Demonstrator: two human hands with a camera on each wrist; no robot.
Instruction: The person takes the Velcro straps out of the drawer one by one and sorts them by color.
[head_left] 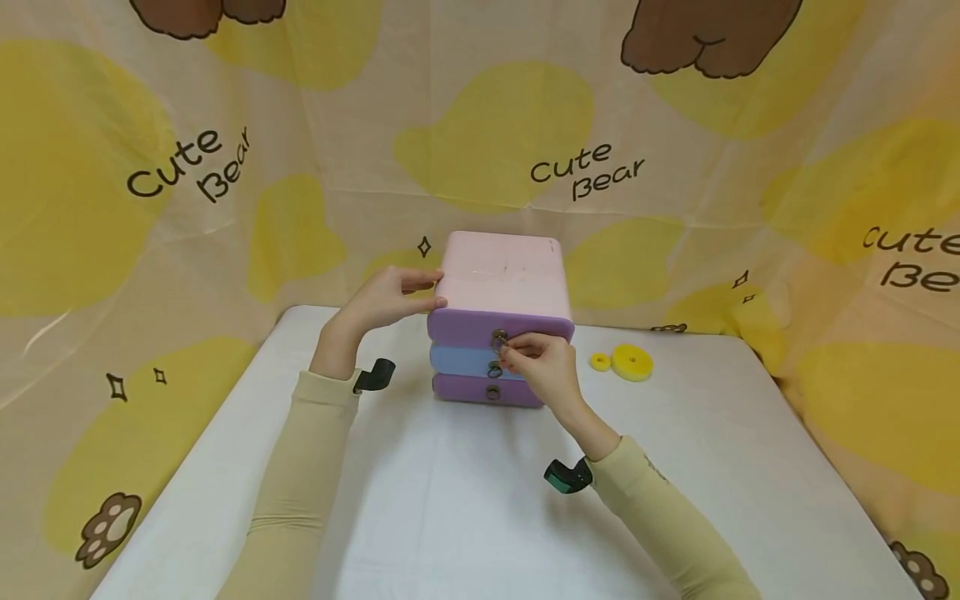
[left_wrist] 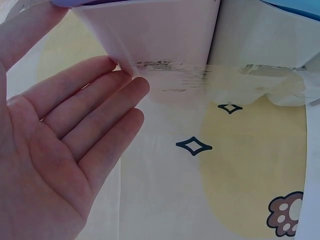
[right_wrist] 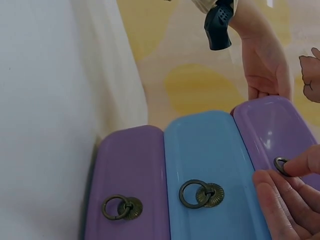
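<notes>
A small drawer cabinet (head_left: 502,271) with a pale pink top stands on the white table. Its three drawer fronts are purple, blue and purple, each with a bronze ring pull. My right hand (head_left: 546,367) pinches the ring pull (right_wrist: 281,165) of the top purple drawer (right_wrist: 272,122) between thumb and fingers. At the cabinet's upper left side is my left hand (head_left: 390,298), thumb near the front edge and fingers along the side. In the left wrist view its fingers (left_wrist: 107,107) are extended, fingertips right at the pink side wall (left_wrist: 160,40).
Two yellow discs with centre holes, one small (head_left: 600,362) and one larger (head_left: 632,362), lie right of the cabinet. A yellow-patterned cloth (head_left: 480,133) hangs behind the white table (head_left: 450,517). Clear tape (left_wrist: 240,80) runs along the cabinet's side.
</notes>
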